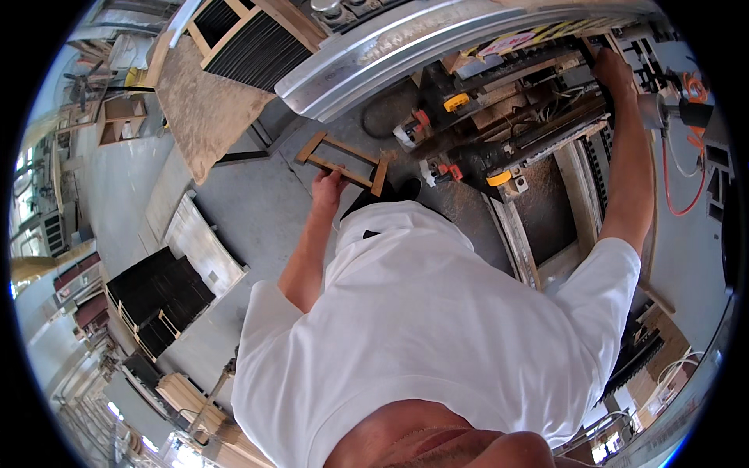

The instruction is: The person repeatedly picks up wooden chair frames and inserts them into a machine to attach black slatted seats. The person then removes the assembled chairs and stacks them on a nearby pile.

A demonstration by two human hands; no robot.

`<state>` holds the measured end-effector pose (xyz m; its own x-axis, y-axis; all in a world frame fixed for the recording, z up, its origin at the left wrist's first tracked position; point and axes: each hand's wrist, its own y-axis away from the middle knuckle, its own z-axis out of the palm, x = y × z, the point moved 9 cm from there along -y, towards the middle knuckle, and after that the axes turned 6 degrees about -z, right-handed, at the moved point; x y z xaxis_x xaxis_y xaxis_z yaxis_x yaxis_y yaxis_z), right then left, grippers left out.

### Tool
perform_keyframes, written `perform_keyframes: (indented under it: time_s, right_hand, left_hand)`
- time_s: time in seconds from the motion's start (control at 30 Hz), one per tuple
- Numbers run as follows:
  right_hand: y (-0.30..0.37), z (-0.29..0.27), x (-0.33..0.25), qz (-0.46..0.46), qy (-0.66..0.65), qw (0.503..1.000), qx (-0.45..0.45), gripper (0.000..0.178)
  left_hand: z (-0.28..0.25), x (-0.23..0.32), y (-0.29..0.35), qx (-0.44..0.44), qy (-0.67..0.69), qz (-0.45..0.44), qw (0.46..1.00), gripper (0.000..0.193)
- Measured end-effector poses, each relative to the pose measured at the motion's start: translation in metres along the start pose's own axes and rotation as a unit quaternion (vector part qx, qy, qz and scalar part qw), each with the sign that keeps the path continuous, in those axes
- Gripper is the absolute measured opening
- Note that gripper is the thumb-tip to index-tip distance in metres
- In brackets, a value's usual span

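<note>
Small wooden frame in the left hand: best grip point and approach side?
Grip the wooden frame on its near long rail, coming from the body side, as the left hand does. It is an open rectangle of thin rails, so fingers can wrap one rail through the gap. The machine crowds its far side.

bare wood frame (342, 162); shiny metal rail (437, 43)

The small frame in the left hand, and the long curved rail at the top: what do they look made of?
Small frame: apparently bare, unfinished wood, pale tan and matte, held at one edge by the left hand. Curved rail: apparently metal, silver-grey with a dull sheen and bright highlights.
</note>
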<state>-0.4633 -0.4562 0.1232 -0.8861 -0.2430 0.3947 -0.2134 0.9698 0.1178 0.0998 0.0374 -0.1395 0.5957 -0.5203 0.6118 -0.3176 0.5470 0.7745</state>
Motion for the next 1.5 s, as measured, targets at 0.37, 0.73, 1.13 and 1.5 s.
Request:
perform_keyframes:
  time_s: [0.37, 0.73, 1.13, 1.5]
  right_hand:
    - [0.024, -0.042, -0.017, 0.039, -0.051, 0.998, 0.011, 0.025]
    - [0.024, -0.039, -0.015, 0.072, -0.049, 0.996, -0.023, 0.038]
    - [0.108, -0.134, -0.052, 0.066, -0.332, 0.890, 0.305, 0.025]
    - [0.285, -0.086, -0.260, 0.146, -0.673, 0.675, 0.266, 0.011]
  left_hand:
    - [0.004, 0.037, 0.025, 0.028, -0.038, 0.051, 0.998, 0.029]
    - [-0.008, 0.157, 0.080, -0.003, -0.161, 0.219, 0.962, 0.030]
    - [-0.103, 0.441, 0.050, -0.059, 0.073, 0.355, 0.930, 0.028]
    - [-0.051, 0.543, -0.092, 0.073, -0.179, 0.300, 0.934, 0.028]
